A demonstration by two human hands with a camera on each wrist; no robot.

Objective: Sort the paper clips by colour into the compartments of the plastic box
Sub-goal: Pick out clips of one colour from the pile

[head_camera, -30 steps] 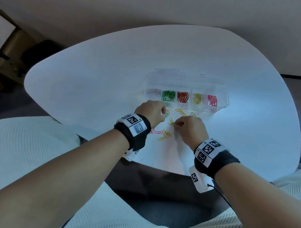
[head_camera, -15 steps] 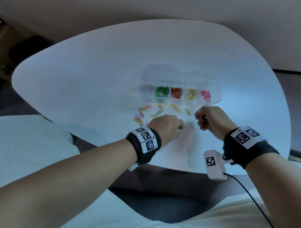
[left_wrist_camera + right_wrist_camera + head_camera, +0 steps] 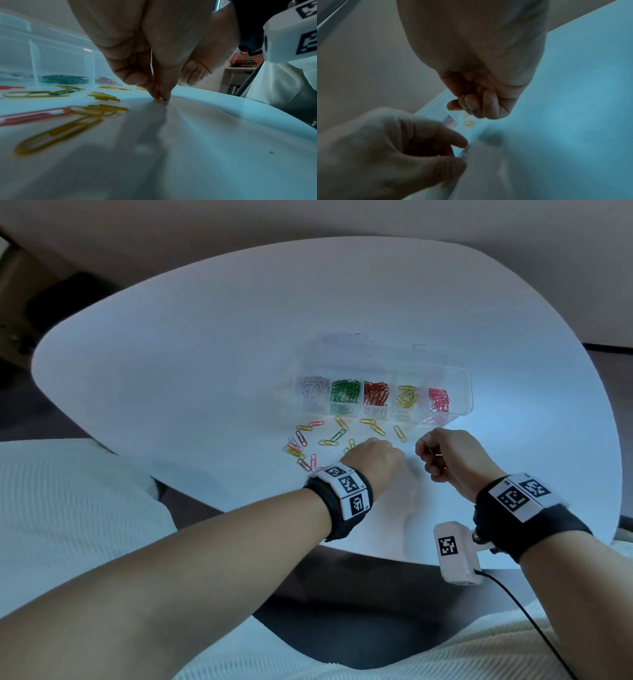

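White rounded table, clear plastic compartment box mid-table, loose coloured paper clips on its near side.
Head view: box holds silver, green, red, yellow, pink clips, one colour per compartment; left hand knuckles-up among loose clips; right hand curled, thin clip showing at fingers. Left wrist view: thumb and forefinger pinch a yellow paper clip against table. Right wrist view: right hand's fingers curled tight; contents unclear.

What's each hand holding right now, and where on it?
The left hand pinches a yellow paper clip by its upper end, thumb against forefinger, on the table. The right hand is curled; its contents cannot be told.
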